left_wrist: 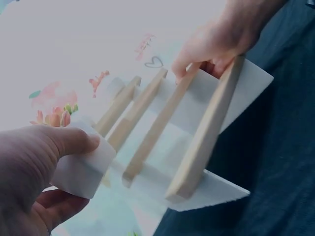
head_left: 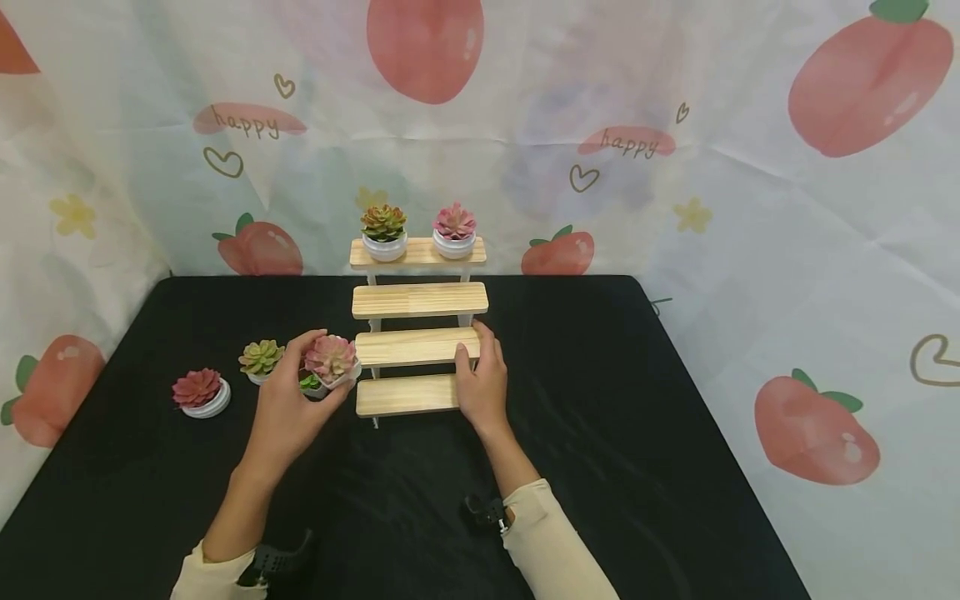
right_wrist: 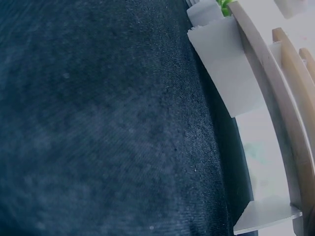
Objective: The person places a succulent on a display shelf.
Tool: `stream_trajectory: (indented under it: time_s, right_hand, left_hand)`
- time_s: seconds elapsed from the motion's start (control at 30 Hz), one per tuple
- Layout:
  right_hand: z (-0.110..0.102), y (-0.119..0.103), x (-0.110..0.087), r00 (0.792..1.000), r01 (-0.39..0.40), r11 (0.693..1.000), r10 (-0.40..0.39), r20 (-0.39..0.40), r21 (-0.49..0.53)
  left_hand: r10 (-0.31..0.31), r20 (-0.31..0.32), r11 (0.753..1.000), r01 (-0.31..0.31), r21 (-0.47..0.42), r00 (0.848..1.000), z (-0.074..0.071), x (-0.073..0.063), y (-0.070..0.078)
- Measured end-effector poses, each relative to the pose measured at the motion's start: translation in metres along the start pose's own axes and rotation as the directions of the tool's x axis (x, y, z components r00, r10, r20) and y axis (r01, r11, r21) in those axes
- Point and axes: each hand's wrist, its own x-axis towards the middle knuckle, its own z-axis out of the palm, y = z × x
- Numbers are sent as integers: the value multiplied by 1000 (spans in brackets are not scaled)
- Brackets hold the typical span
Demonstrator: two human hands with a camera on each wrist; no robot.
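Note:
My left hand point(head_left: 279, 414) holds a pink succulent point(head_left: 330, 357) in a white pot point(left_wrist: 84, 169), thumb and fingers on opposite sides of the pot. It is held at the left end of a four-tier wooden display stand point(head_left: 408, 394). With my right hand point(head_left: 483, 385) I grip the stand's right side around the lower shelves; in the left wrist view its fingers curl in between the boards. On the top shelf sit a green-and-orange succulent point(head_left: 384, 223) and another pink succulent point(head_left: 454, 222), both in white pots. The lower shelves carry no plants.
Left of the stand, a dark red succulent point(head_left: 197, 388) in a tilted white pot and a yellow-green succulent point(head_left: 262, 357) are on the black tablecloth point(head_left: 600, 433). A small green plant point(head_left: 310, 382) is mostly hidden behind the held pot. A fruit-print curtain point(head_left: 480, 158) hangs behind.

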Motion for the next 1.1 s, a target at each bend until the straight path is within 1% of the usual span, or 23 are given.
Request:
stream_trajectory:
  time_s: [0.17,0.3,0.57,0.67,0.77,0.9,1.1]
  right_hand:
    - [1,1,-1,1000,-13,1000,13,7,-4]
    - [1,2,-2,1000,-7,1000,7,5,-5]
    - [1,4,-1,1000,1,1000,-1,-7,-7]
    - [0,3,-1,1000,-1,1000,1,-2,-9]
    - [-1,2,0,1000,1,1000,-1,-4,-6]
    - [-2,0,0,1000,8,1000,-8,-17,-1]
    - [-1,0,0,1000,2,1000,-2,-10,-13]
  left_hand:
    - [6,-11,1000,-6,-28,1000,4,11,4]
    - [7,-32,999,-8,-41,999,8,18,9]
    - [-11,-72,998,7,-55,997,19,33,22]
    - [-22,-84,997,15,-79,996,24,39,26]
    - [-26,-84,994,16,-112,996,29,45,30]
    - [-29,-86,990,16,-141,996,36,53,33]
    - [-33,-105,988,16,-154,994,44,59,34]
